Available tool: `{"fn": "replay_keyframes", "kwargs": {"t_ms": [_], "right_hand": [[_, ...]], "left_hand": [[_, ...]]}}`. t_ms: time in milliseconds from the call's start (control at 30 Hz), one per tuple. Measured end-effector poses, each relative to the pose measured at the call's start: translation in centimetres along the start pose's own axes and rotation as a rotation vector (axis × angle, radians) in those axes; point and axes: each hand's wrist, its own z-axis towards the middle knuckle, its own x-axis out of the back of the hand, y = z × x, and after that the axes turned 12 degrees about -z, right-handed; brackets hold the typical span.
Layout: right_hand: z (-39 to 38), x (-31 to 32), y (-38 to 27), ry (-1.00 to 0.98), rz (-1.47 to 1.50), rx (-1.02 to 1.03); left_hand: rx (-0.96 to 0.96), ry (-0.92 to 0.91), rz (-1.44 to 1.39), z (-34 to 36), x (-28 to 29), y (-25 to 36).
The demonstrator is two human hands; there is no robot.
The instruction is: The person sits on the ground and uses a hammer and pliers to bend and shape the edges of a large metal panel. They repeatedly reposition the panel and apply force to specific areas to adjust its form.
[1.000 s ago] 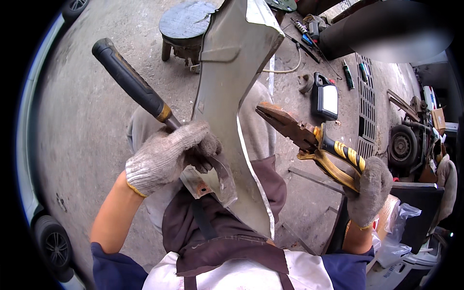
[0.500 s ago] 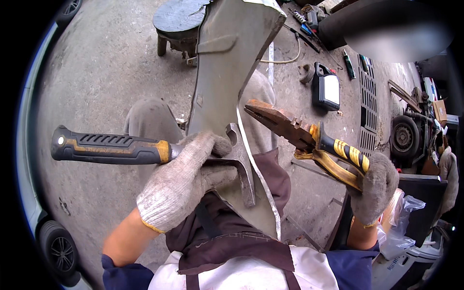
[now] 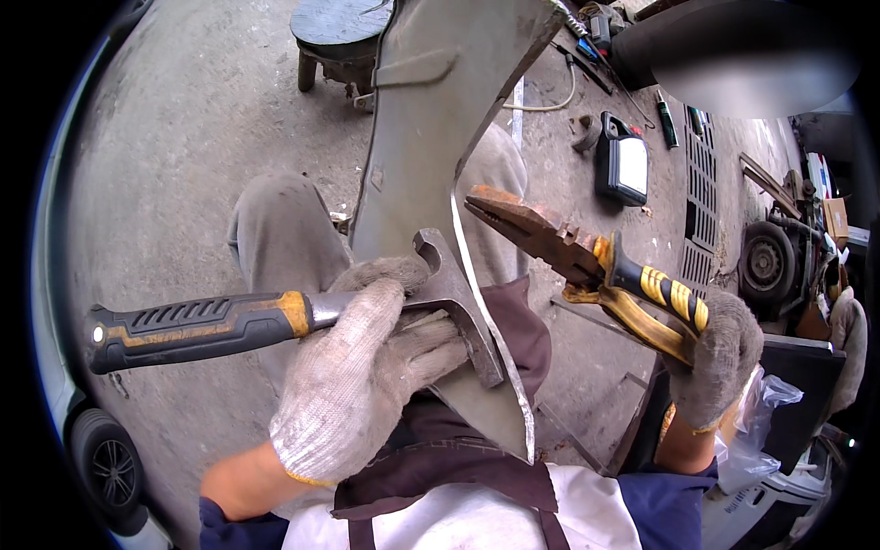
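My gloved left hand (image 3: 367,376) is closed round a claw hammer (image 3: 211,330) just below its head, and the black and yellow handle sticks out to the left. The hammer head lies over the lower part of a curved grey sheet-metal panel (image 3: 412,137), close to its bright right edge. That panel stretches from my lap away between my knees. In my gloved right hand (image 3: 720,353) is a pair of rusty pliers (image 3: 587,266), gripped by the black and yellow handles. Their jaws point up and left towards the panel edge, nearly closed.
Ahead stands a round stool (image 3: 339,23). To the right are a black bottle with a white label (image 3: 623,160), a floor grate (image 3: 699,192) and a wheel (image 3: 768,258). Clear plastic (image 3: 761,422) lies near my right elbow. A car wheel (image 3: 108,463) is at the left.
The hammer has turned in my left hand: its handle end has dropped and its head has shifted right over the panel edge. The pliers have barely moved.
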Motion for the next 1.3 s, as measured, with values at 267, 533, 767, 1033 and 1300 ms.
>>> {"fn": "replay_keyframes", "kwargs": {"t_ms": [267,533,767,1033,1300], "right_hand": [[1.8,0.6,-1.3,-0.153,-0.16,0.168],[2.6,2.9,-0.9,-0.208,-0.043,-0.036],[4.8,3.5,-3.2,-0.369,-0.322,0.421],[5.3,5.0,-2.0,-0.463,-0.182,0.142],[4.0,5.2,-2.1,-0.326,0.062,-0.338]], "left_hand": [[0.021,0.045,-0.052,0.4,-0.2,-0.8],[0.044,0.028,-0.129,1.2,-0.2,-1.2],[-0.008,0.108,-0.153,1.0,-1.7,-1.9],[-0.011,0.107,-0.169,1.2,-1.6,-2.0],[0.005,0.059,-0.166,1.3,-1.2,-2.0]]}}
